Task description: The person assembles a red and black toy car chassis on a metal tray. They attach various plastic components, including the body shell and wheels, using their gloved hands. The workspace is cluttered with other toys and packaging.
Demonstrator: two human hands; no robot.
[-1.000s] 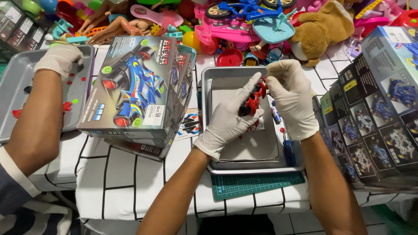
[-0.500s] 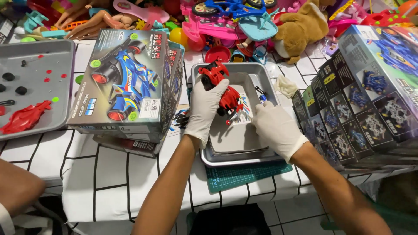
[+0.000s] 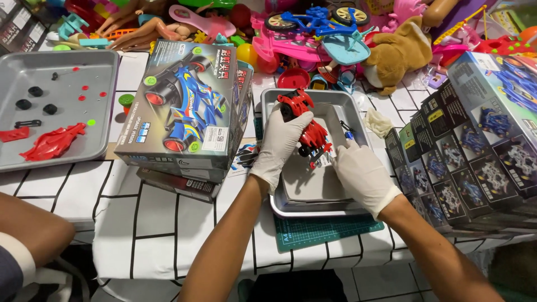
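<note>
Your left hand (image 3: 284, 140) in its white glove is wrapped around the red toy car (image 3: 305, 124), holding it up just above the far side of the silver tray (image 3: 268, 106). Your right hand (image 3: 361, 173) is half closed, and its fingertips (image 3: 338, 148) touch the near end of the car. I cannot tell if they pinch a small part there. Keep the car over the tray, so any tiny bit that drops lands inside it. Hold the car still with your left hand and let only your right hand do the small work. Push softly. The blue screwdriver (image 3: 348, 132) lies in the tray, just right of the car.
</note>
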